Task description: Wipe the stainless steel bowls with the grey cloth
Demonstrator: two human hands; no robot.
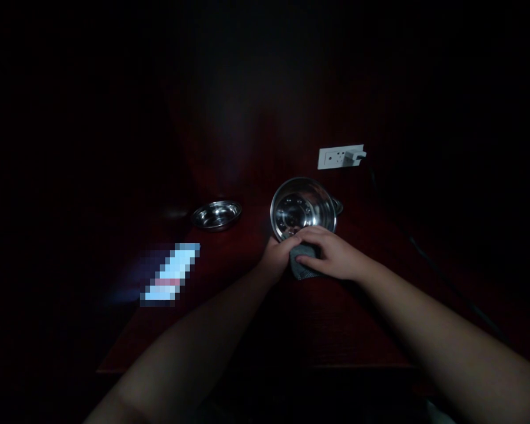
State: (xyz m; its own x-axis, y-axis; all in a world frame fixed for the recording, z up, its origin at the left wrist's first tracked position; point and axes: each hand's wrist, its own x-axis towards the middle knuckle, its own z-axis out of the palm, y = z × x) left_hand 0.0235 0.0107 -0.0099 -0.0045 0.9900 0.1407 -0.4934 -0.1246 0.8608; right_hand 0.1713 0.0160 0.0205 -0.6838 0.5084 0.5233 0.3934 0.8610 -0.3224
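A shiny steel bowl (302,207) is tipped toward me on the dark red table (229,259), its inside showing. My left hand (277,257) grips the bowl's near rim from the left, fingers closed on it. My right hand (332,254) is closed on a grey cloth (301,263), pressing it against the bowl's near edge. The two hands touch each other over the cloth.
A second, shallower steel bowl (216,214) sits to the left. A glowing blurred rectangle (171,273) lies on the table's left part. A white wall socket (340,156) with a plug is behind, its dark cable (428,259) running down the right. The room is very dark.
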